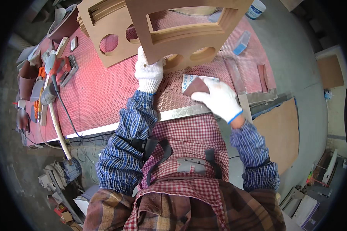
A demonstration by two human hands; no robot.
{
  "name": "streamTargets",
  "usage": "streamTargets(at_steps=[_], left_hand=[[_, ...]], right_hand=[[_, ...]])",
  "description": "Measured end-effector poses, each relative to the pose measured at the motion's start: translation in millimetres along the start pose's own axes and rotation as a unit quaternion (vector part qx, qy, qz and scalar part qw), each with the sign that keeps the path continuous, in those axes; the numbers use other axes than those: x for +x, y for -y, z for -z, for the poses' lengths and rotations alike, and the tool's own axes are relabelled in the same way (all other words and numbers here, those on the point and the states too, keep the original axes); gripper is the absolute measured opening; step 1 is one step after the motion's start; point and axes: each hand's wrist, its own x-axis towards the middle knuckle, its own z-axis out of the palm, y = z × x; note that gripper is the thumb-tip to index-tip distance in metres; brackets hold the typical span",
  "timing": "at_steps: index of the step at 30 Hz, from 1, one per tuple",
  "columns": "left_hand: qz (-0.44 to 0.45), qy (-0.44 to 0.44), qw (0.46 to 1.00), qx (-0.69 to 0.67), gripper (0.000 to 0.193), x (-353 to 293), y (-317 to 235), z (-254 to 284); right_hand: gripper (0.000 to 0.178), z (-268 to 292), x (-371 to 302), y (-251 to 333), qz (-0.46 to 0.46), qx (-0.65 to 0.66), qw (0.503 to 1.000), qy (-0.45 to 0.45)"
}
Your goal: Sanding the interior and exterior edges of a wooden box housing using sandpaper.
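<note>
My left hand [148, 73], in a white knit glove, is closed on the lower left corner of a brown fibreboard panel [140, 23]. The panel is part of a stack with a wide window and round holes; some of my fingers are hidden behind it. My right hand [218, 98], gloved too, pinches a folded sheet of sandpaper [196, 87]. Its reddish-brown grit side and its white printed backing both show. The sandpaper is close above the red perforated mat, apart from the panels. A second stack of cut panels [115, 57] leans behind my left hand.
A red perforated mat [92, 92] covers the bench, with a metal strip [185, 112] along its front edge. An orange-and-grey sander [56, 67] with a trailing cord lies left. A blue-and-white block [241, 43] and worn sanding strips [232, 71] lie right. A bucket [255, 9] stands at the back.
</note>
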Motion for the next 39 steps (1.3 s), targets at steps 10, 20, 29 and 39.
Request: streamTargets(at_steps=[10,20,29,39], left_hand=[[-0.025,-0.001,1.000,0.005,0.023,0.3,0.3,0.9],[-0.012,-0.007,1.000,0.008,0.023,-1.1,-3.6,-2.2],[-0.016,0.007,0.999,0.050,0.029,0.6,-8.7,-1.9],[-0.001,0.001,1.000,-0.022,0.030,0.9,-1.4,0.8]], right_hand=[[0.050,-3.0,16.7,-17.5,0.216,-0.105,0.968,-0.075],[0.071,-22.0,1.0,-14.1,-0.037,-0.049,0.971,-0.233],[0.062,-28.8,1.7,-39.8,0.084,-0.118,0.938,-0.316],[0.107,23.6,-25.0,-32.7,0.160,-0.158,0.972,0.071]])
